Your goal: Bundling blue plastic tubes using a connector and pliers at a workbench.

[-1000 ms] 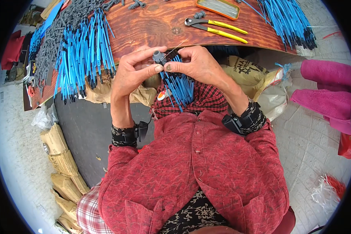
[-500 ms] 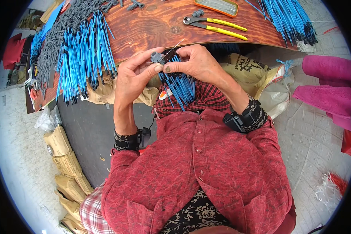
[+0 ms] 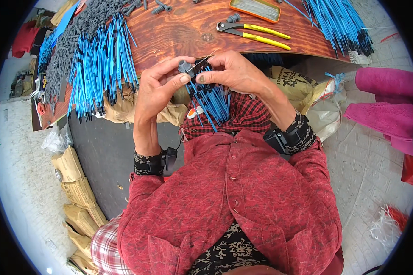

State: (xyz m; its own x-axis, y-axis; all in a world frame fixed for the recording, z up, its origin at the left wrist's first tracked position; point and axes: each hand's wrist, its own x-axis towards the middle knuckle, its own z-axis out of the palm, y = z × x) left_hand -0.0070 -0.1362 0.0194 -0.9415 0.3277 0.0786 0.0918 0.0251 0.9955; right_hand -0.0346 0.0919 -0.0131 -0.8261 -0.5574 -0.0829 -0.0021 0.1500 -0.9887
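Just off the table's near edge, my left hand [image 3: 155, 87] pinches a grey ribbed plastic fitting [image 3: 185, 67] between thumb and fingers. Close against it, my right hand [image 3: 240, 72] is closed, thumb and forefinger pressed together on a thin metal wire [image 3: 208, 57] that runs across to the fitting. Black pieces sit between the two hands, partly covered by the fingers. Below them a bunch of thin blue rods [image 3: 215, 106] lies on my lap over a red checked cloth [image 3: 250, 112]. Whether a rod is joined to the fitting is hidden.
On the wooden table [image 3: 183, 34] are yellow-handled pliers [image 3: 261, 36], an orange-rimmed tin of thin metal pins [image 3: 254, 10], and a heap of grey fittings [image 3: 89, 20]. Blue rods with black ends hang over its left edge [image 3: 103, 68] and right edge [image 3: 337, 27]. Sacks stand underneath.
The wire has sunk lower between my hands, with less of it sticking out past the right fingertips. My right thumb has shifted slightly to the right; the left hand has barely moved.
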